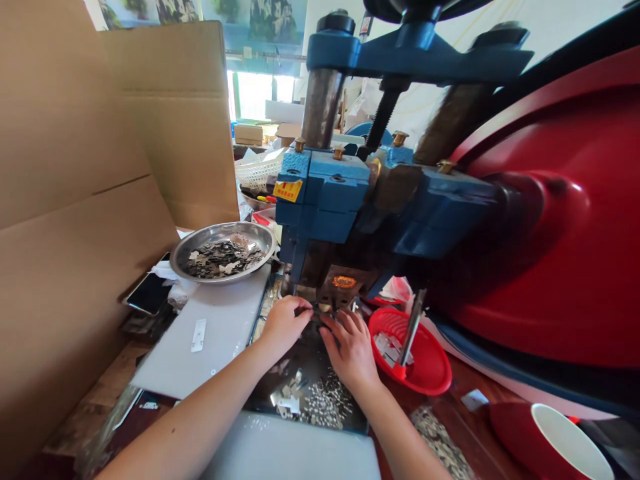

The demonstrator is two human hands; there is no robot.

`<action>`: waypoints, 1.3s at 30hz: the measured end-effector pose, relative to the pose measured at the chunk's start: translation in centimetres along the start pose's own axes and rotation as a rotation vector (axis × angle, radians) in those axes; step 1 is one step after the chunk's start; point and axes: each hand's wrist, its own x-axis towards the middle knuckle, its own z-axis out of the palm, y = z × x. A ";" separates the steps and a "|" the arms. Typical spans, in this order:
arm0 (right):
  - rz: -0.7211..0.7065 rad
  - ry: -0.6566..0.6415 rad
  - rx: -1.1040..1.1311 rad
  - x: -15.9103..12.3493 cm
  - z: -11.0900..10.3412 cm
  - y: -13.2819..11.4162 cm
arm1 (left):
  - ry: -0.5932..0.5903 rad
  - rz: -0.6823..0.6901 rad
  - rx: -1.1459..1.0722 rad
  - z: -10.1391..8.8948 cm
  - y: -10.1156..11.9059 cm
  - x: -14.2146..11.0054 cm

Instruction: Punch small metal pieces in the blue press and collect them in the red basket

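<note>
Under the blue press (320, 193), both of my hands reach in to the work spot below its metal ram (345, 283). My left hand (284, 327) is closed, with thumb and fingertips pinched together left of that spot. Whatever it pinches is too small to make out. Opposite it, my right hand (351, 350) has its fingers stretched out and apart, the tips beside the die. Nothing shows in its grasp. Small metal plates (289, 400) and many tiny silvery rivet-like pieces (327, 403) lie on the dark press bed (310, 360) between my forearms.
A steel bowl (223, 277) of flat metal pieces stands on a white board (225, 320), near a phone (149, 293). To the right are a red basket (435, 373) with plates, a metal lever (414, 327) and a big red wheel (560, 267). Cardboard (170, 133) rises at left.
</note>
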 end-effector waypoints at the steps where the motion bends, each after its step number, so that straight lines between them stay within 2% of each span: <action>1: -0.003 0.000 -0.016 0.0 -0.1 -0.1 | -0.007 0.010 0.021 0.0 -0.1 0.0; 10: 0.001 -0.052 -0.180 1.1 -1.2 -1.5 | -0.041 0.047 0.075 0.7 -1.1 0.8; 13: 0.012 -0.075 -0.128 1.4 -1.2 -1.3 | -0.035 0.052 0.063 0.8 -1.1 1.0; 15: 0.044 -0.060 -0.009 1.1 -1.1 -0.8 | -0.013 0.048 0.057 0.4 -1.0 1.0; 17: 0.156 -0.008 0.160 0.0 -1.1 -0.1 | 0.029 0.034 0.042 -0.4 -1.0 0.7; 18: 0.262 0.031 0.260 -0.8 -1.2 0.3 | 0.052 0.027 0.035 -1.1 -1.1 0.4; 21: 0.695 0.142 0.645 -3.8 -1.9 1.1 | 0.095 0.021 0.031 -3.3 -2.1 -0.7; 22: 0.800 0.162 0.781 -4.8 -2.2 1.3 | 0.094 0.019 0.037 -4.0 -2.6 -1.2; 24: 0.893 0.201 0.979 -6.4 -3.0 1.3 | 0.077 0.009 0.055 -5.2 -3.7 -2.2; 27: 0.863 0.271 1.142 -7.6 -3.9 1.0 | 0.038 0.009 0.103 -6.3 -4.7 -3.6; 30: 0.847 0.319 1.237 -7.5 -4.0 0.7 | -0.002 0.075 0.187 -6.3 -4.0 -4.3; 35: 0.859 0.311 1.257 -6.9 -3.4 0.4 | -0.131 0.402 0.349 -4.3 -0.4 -3.6; 39: 0.889 0.299 1.245 -7.1 -3.6 0.3 | -0.182 0.505 0.497 -2.5 0.7 -2.5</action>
